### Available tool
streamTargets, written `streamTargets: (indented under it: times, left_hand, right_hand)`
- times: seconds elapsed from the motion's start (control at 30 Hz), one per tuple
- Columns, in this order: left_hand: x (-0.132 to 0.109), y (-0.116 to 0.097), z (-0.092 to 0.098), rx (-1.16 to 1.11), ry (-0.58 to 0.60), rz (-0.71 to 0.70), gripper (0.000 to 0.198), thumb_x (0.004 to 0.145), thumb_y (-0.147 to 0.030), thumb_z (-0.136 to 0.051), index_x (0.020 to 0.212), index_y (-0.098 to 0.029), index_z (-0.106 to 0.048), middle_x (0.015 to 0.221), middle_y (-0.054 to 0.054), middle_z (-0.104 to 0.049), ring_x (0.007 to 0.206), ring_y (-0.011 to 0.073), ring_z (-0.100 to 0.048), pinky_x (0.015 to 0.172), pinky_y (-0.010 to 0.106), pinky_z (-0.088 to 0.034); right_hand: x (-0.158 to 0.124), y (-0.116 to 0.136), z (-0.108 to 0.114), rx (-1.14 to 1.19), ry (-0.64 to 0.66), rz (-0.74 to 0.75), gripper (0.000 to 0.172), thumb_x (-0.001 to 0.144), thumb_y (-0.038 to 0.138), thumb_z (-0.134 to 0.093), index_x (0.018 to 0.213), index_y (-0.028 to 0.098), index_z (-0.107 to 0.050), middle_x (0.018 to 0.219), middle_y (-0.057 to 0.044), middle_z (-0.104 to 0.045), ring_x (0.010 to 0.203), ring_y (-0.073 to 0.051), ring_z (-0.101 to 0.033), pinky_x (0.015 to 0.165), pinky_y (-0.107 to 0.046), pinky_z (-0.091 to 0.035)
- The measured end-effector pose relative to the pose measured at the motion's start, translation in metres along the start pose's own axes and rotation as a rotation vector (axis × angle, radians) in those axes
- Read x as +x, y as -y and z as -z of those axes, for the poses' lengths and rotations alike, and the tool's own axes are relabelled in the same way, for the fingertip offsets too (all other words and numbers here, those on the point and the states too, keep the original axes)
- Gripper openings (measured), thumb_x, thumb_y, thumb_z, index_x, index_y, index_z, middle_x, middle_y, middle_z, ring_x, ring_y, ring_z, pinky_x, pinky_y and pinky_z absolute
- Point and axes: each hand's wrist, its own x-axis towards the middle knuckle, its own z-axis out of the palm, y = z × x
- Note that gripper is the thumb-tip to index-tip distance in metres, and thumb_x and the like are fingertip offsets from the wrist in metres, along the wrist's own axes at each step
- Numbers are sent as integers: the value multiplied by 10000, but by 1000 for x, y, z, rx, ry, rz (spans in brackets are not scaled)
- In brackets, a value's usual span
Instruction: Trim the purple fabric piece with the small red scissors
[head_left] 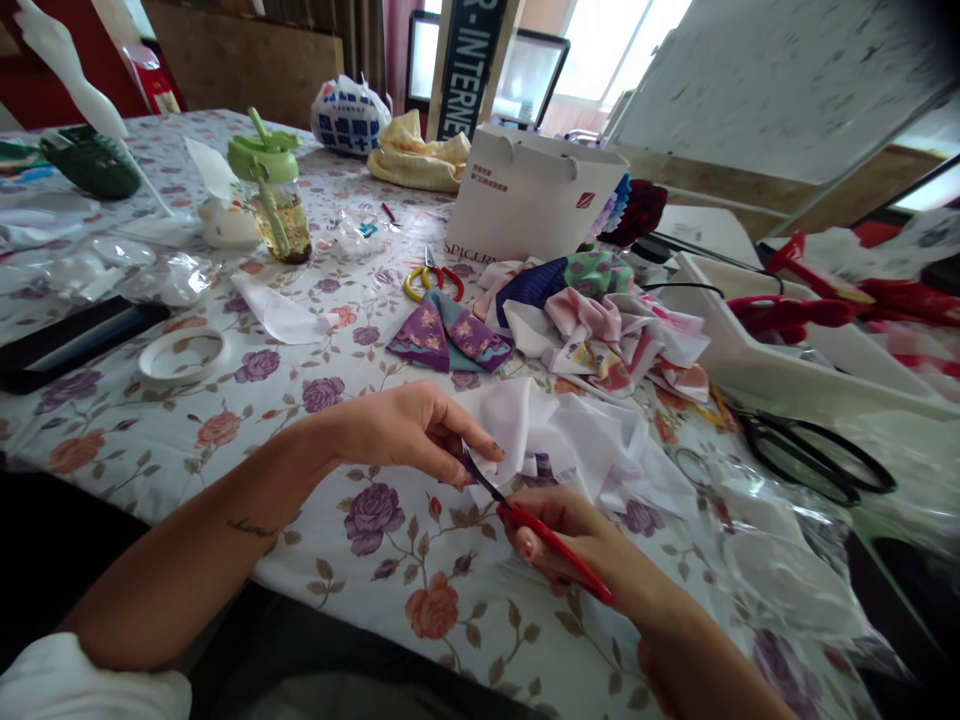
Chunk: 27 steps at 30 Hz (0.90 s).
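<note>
Red-handled scissors point(559, 550) are gripped in my right hand point(581, 535), their dark blades pointing up and left toward my other hand. My left hand point(420, 435) is closed in a pinch on a piece of fabric with purple on it, mostly hidden by the fingers, right at the blade tips. White fabric point(592, 440) lies crumpled just beyond both hands. A folded purple and teal cloth point(450, 335) rests past my left hand. Behind the white fabric is a heap of printed cloth pieces point(585, 310).
A white paper bag point(525, 195) stands at the back, with yellow and red scissors point(431, 280) before it. Black-handled scissors point(817, 455) and a white bin point(795, 350) are at right. Left are a tape roll point(184, 357), a black case point(79, 340) and a green-lidded bottle point(274, 205).
</note>
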Motion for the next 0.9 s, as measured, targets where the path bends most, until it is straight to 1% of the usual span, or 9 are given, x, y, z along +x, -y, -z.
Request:
streamTargets:
  times: [0.23,0.4,0.6,0.9]
  left_hand:
    - [-1,-3,0,21,-5,2,373,662,-107,-767,1023,-201,-749,1009,43,-741,837,137,-683,732,219,-545]
    - [-2,-2,1,43,13,-2,377,671,-120,-763,1040,-193,-744,1021,54,-738,859,151,-684,737,224,-547]
    - [-2,-1,1,51,22,1,372,682,-128,-756,1046,-201,-743,979,49,-743,859,151,-681,743,228,-547]
    - [-2,-3,1,67,35,-1,374,685,-126,-750,1050,-203,-741,1022,53,-738,895,161,-674,761,239,-540]
  right_hand:
    - [0,2,-1,-45,-11,4,555,751,671,-621,591,189,-397,511,85,-263,447,-54,-206,405,-219,-165]
    - [-1,2,0,-64,-6,6,568,742,679,-626,584,189,-387,527,81,-268,454,-54,-221,413,-223,-162]
    - [-1,1,0,-75,-3,-4,554,753,666,-624,594,189,-389,521,84,-272,454,-54,-217,418,-224,-160]
    - [-1,2,-1,-85,0,-8,562,746,678,-618,589,191,-386,519,84,-262,449,-52,-210,415,-226,-164]
